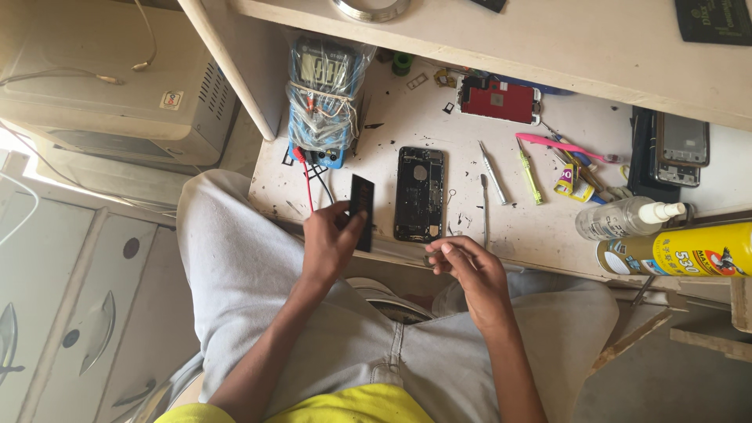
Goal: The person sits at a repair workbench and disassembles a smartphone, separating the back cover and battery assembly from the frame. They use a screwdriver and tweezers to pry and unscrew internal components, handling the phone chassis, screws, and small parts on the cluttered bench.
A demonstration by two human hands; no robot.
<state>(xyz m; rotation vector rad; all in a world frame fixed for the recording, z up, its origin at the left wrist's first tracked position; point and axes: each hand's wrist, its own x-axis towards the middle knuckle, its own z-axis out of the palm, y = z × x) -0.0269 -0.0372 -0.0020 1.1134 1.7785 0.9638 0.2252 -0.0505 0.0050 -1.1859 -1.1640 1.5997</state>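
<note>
One black strip [362, 210] upright, near-vertical

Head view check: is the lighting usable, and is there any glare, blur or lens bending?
Head view: bright, even daylight; the white worktop is nearly washed out at right. The opened black phone body and the left hand holding a flat black rectangular part look sharp. The pale shelf edge bows from wide-angle distortion.
</note>
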